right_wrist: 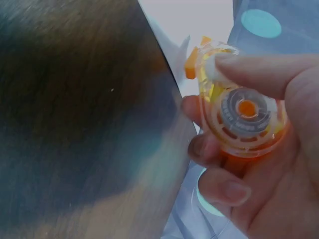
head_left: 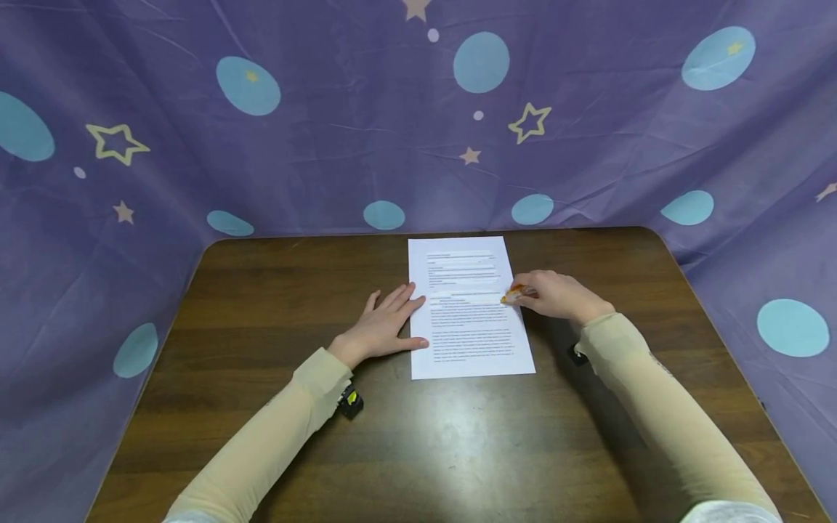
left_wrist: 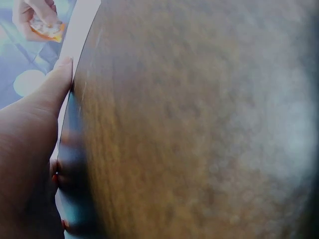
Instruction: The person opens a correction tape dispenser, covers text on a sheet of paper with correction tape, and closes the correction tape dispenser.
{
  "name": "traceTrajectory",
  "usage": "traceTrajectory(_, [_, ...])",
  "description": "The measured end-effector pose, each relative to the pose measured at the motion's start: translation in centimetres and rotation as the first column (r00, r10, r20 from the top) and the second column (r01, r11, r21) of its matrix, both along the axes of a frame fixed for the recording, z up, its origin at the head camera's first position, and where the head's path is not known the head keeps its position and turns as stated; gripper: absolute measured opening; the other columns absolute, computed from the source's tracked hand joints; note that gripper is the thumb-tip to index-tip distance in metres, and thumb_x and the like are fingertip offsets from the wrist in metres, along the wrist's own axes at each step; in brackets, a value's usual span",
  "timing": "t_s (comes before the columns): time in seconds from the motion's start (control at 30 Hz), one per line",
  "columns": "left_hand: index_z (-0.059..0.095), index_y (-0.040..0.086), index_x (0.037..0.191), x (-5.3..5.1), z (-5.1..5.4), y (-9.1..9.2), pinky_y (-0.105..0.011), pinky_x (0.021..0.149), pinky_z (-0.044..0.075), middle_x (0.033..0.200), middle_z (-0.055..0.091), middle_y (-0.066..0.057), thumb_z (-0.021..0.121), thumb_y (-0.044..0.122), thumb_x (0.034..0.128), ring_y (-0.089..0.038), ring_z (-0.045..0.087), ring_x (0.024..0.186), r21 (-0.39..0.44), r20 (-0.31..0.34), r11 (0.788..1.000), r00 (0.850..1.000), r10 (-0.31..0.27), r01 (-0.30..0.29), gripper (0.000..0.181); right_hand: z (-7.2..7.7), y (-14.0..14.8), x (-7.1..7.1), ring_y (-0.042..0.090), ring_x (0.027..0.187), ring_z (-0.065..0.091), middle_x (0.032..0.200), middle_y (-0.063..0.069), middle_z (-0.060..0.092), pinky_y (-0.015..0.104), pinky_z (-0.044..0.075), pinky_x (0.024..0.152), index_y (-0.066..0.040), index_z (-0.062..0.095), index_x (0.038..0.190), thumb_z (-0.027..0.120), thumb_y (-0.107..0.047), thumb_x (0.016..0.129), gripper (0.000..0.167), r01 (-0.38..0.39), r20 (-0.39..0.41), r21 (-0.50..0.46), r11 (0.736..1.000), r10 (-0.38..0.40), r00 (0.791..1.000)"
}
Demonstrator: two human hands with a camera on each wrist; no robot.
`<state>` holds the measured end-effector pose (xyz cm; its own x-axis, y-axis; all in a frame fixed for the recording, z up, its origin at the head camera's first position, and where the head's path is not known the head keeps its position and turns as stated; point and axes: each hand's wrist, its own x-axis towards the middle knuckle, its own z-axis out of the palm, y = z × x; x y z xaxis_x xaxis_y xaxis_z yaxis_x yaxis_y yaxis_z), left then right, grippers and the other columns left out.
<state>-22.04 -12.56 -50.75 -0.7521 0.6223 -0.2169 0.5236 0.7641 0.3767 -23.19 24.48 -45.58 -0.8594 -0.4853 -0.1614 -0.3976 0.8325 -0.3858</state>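
Note:
A printed sheet of paper (head_left: pixel 472 319) lies on the brown wooden table, with white strips across some upper and middle lines. My left hand (head_left: pixel 382 327) rests on its left edge, fingers spread and straight; in the left wrist view the thumb (left_wrist: pixel 57 82) lies along the paper's edge. At the right side of the sheet, my right hand (head_left: pixel 559 296) grips a clear and orange correction tape (right_wrist: pixel 244 107) between thumb and curled fingers. The correction tape's orange tip (head_left: pixel 505 298) is at a middle line of the text; whether it touches the paper cannot be told.
The wooden table (head_left: pixel 294 290) extends around the sheet on all sides. A purple curtain (head_left: pixel 340 109) with stars and blue spots hangs behind and at both sides of it. Dark wrist cameras (head_left: pixel 351 402) sit under the beige sleeves.

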Motion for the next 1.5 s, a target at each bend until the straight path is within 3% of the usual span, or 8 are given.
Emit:
traceTrajectory(0.13, [0.026, 0.016, 0.167, 0.0, 0.0, 0.0, -0.064, 0.123, 0.0, 0.175, 0.007, -0.01, 0.061, 0.068, 0.0949, -0.027, 0.006, 0.162, -0.002, -0.008, 1.0, 1.0, 0.0, 0.0, 0.096, -0.1, -0.1, -0.2, 0.019, 0.094, 0.066, 0.116, 0.005, 0.074, 0.047, 0.053, 0.081, -0.013, 0.073, 0.119, 0.071, -0.021, 0.1, 0.02, 0.022, 0.025, -0.06, 0.998, -0.021, 0.999])
traceTrajectory(0.27, [0.026, 0.016, 0.167, 0.1, 0.4, 0.1, -0.064, 0.123, 0.001, 0.175, 0.008, -0.01, 0.061, 0.068, 0.0952, -0.027, 0.006, 0.162, -0.013, 0.001, 1.0, 1.0, 0.005, -0.005, 0.096, -0.1, -0.7, -0.4, 0.021, 0.096, 0.064, 0.118, 0.007, 0.072, 0.048, 0.053, 0.083, -0.015, 0.073, 0.12, 0.07, -0.021, 0.1, 0.021, 0.009, 0.012, -0.046, 0.999, -0.008, 1.0])
traceTrajectory(0.53, [0.025, 0.018, 0.168, 0.2, 0.5, 0.2, -0.063, 0.124, 0.001, 0.175, 0.005, -0.008, 0.06, 0.069, 0.0952, -0.025, 0.003, 0.162, -0.028, 0.005, 1.0, 1.0, 0.007, -0.007, 0.096, 0.0, -3.6, -0.9, 0.018, 0.091, 0.063, 0.109, 0.002, 0.072, 0.046, 0.053, 0.081, -0.017, 0.075, 0.116, 0.072, -0.024, 0.1, 0.018, -0.049, 0.024, -0.053, 0.997, 0.05, 0.998])
traceTrajectory(0.8, [0.025, 0.017, 0.167, 0.2, 0.0, -0.1, -0.064, 0.123, 0.001, 0.176, 0.006, -0.008, 0.059, 0.069, 0.0958, -0.026, 0.004, 0.162, -0.013, -0.005, 1.0, 1.0, -0.006, 0.006, 0.095, -0.4, -7.3, -0.9, 0.016, 0.092, 0.064, 0.106, 0.001, 0.072, 0.043, 0.054, 0.083, -0.016, 0.075, 0.116, 0.072, -0.025, 0.1, 0.019, -0.141, -0.017, -0.05, 0.989, 0.14, 0.99])
traceTrajectory(1.0, [0.026, 0.016, 0.167, 0.3, 0.0, -0.3, -0.065, 0.123, 0.002, 0.175, 0.007, -0.01, 0.06, 0.068, 0.0959, -0.028, 0.005, 0.162, -0.004, -0.011, 1.0, 1.0, -0.016, 0.016, 0.095, -0.4, -9.4, -0.8, 0.015, 0.088, 0.064, 0.101, 0.0, 0.072, 0.042, 0.055, 0.081, -0.016, 0.074, 0.114, 0.073, -0.024, 0.099, 0.017, -0.161, -0.036, -0.035, 0.986, 0.159, 0.987])
traceTrajectory(1.5, [0.026, 0.016, 0.167, 0.4, 0.5, -0.2, -0.066, 0.123, 0.003, 0.175, 0.006, -0.01, 0.06, 0.067, 0.0967, -0.027, 0.004, 0.162, -0.037, -0.02, 0.999, 1.0, -0.023, 0.022, 0.093, -0.6, -12.3, -0.7, 0.014, 0.077, 0.061, 0.089, 0.001, 0.068, 0.039, 0.055, 0.07, -0.013, 0.074, 0.108, 0.076, -0.025, 0.098, 0.016, -0.235, -0.112, 0.023, 0.972, 0.236, 0.965])
